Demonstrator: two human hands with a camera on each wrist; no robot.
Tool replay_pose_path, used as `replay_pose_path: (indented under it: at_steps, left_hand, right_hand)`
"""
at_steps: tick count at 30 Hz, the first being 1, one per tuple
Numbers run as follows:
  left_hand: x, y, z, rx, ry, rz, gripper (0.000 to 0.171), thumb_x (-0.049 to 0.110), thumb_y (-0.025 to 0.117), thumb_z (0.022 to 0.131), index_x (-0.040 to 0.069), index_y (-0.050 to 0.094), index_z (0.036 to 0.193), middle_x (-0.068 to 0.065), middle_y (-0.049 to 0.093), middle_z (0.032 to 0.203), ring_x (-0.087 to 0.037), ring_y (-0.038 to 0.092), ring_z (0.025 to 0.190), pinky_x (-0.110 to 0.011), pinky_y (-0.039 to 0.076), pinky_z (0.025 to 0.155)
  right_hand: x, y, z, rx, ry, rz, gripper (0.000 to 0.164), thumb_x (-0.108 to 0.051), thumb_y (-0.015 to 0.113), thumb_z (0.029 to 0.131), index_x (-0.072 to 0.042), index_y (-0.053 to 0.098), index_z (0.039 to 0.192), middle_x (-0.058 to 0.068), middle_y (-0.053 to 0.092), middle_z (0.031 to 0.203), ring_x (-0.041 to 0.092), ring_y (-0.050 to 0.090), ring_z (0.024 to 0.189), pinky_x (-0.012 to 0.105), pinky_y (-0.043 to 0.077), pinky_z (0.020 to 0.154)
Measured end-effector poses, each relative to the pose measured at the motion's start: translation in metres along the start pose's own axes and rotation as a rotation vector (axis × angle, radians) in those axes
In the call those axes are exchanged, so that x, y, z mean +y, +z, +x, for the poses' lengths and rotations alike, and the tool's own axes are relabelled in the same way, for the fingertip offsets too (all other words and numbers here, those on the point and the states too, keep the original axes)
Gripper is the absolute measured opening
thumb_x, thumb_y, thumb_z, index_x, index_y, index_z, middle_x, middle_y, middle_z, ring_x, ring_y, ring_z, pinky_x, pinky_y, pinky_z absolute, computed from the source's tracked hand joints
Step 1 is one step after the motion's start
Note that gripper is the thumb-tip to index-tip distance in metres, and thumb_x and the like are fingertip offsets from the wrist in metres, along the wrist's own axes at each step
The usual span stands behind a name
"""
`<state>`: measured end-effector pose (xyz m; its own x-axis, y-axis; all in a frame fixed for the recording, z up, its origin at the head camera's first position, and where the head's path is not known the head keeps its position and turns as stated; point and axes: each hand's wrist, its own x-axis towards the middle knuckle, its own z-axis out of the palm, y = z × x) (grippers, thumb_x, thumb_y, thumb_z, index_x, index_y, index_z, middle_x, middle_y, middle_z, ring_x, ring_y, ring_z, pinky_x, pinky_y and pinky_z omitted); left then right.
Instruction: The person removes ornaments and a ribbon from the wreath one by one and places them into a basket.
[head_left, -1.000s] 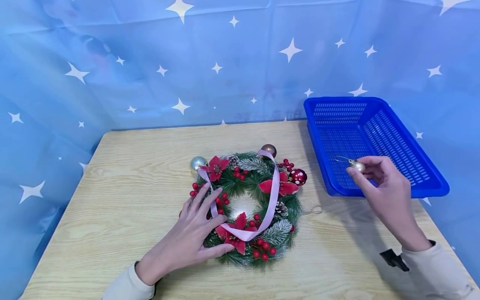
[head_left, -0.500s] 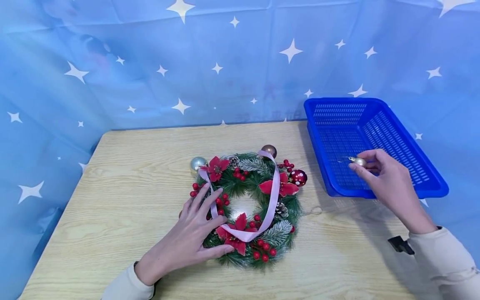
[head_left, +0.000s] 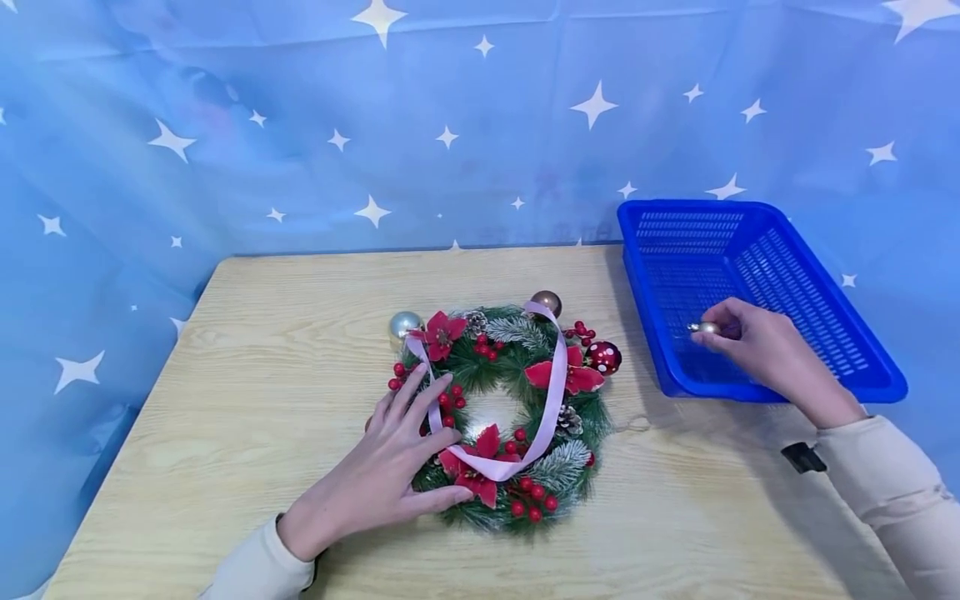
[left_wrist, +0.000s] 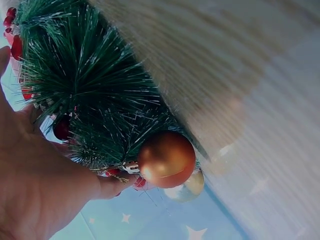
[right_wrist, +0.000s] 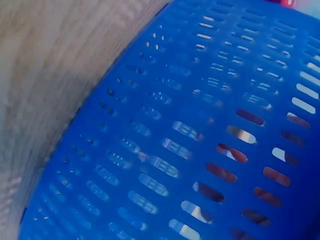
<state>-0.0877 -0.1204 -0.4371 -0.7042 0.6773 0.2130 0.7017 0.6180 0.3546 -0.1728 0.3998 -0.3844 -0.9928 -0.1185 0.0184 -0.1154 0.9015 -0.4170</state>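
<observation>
A green wreath with red poinsettias, berries, pinecones and a loop of pale pink ribbon lies on the table. My left hand rests on its left side, fingers spread. Close to that hand in the left wrist view, a copper-orange ball ornament sits at the wreath's edge. Over at the right, my right hand pinches a small gold ball ornament between thumb and fingers, inside the blue basket. Through the slots of the basket wall, the right wrist view shows only bits of that hand.
A silver-blue ball, a brown ball and a red dotted ball sit around the wreath's outer edge. The wooden table ends at a blue star-printed cloth behind.
My right hand has tilted and sunk lower into the basket with the gold ornament, its wrist shifting right. The left hand stays on the wreath. The head view has shifted slightly.
</observation>
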Motion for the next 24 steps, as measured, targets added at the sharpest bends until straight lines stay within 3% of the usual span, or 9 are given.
replay_pose_path:
  at_steps: [9, 17, 24]
  left_hand:
    - [-0.003, 0.0, 0.0, -0.009, 0.005, -0.027, 0.058, 0.078, 0.059, 0.099, 0.027, 0.075, 0.12, -0.012, 0.02, 0.18, -0.039, -0.002, 0.166, -0.082, 0.027, 0.113]
    - [-0.008, -0.004, -0.003, 0.001, 0.002, -0.059, 0.053, 0.075, 0.055, 0.103, 0.027, 0.074, 0.113, -0.01, 0.02, 0.18, -0.038, -0.002, 0.166, -0.081, 0.026, 0.114]
    - [-0.011, -0.005, -0.005, 0.042, -0.001, -0.063, 0.042, 0.067, 0.06, 0.105, 0.026, 0.071, 0.107, -0.016, 0.023, 0.178, -0.043, 0.002, 0.165, -0.081, 0.026, 0.114]
  right_hand:
    - [0.005, 0.0, 0.008, -0.241, -0.024, -0.068, 0.016, -0.017, 0.079, 0.103, -0.002, 0.072, 0.106, 0.007, 0.075, 0.099, 0.035, 0.069, 0.097, 0.058, 0.053, 0.084]
    - [0.002, 0.003, 0.014, -0.309, -0.092, -0.115, 0.008, -0.009, 0.079, 0.1, -0.003, 0.074, 0.099, 0.002, 0.073, 0.093, 0.027, 0.068, 0.09, 0.052, 0.054, 0.08]
    - [0.001, 0.005, 0.02, -0.365, -0.113, -0.127, 0.005, -0.007, 0.079, 0.099, -0.005, 0.074, 0.098, 0.0, 0.073, 0.092, 0.025, 0.068, 0.088, 0.05, 0.054, 0.078]
